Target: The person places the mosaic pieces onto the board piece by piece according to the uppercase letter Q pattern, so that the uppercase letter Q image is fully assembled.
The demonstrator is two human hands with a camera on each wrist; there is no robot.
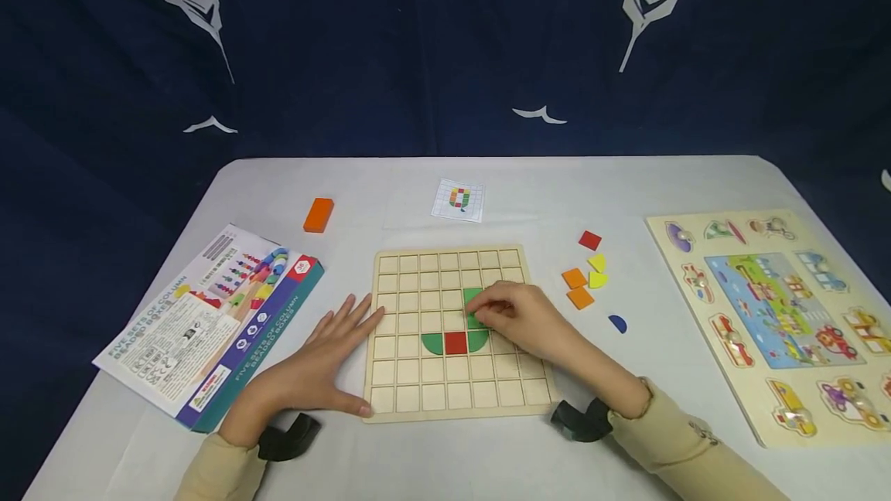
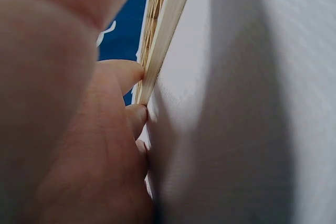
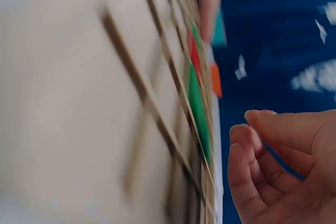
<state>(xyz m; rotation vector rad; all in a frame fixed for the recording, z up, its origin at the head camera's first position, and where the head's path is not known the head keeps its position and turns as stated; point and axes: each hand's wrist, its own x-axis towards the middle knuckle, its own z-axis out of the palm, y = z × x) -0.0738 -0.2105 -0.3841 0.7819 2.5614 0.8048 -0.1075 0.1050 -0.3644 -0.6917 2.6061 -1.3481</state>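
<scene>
A wooden grid board lies between the two hands, with a red square set in it and a green rounded corner piece on the red one's left-hand side. A matching green corner piece sits on the other side, close below the right hand's fingertips. That right hand is over the board, fingers curled in toward the thumb and nothing showing between the tips; green squares lie in the cells right under and beside them. The left hand is spread out, with its thumb and fingertips touching the near side edge of the board. Just beyond the right hand, on its outer side, lie a loose red square, two yellow pieces, two orange squares and a blue half circle. Farther out past the right forearm is a picture puzzle board. A printed box lies outside the left hand, an orange block ahead of it. A small pattern card rests beyond both hands on the white-covered table.
</scene>
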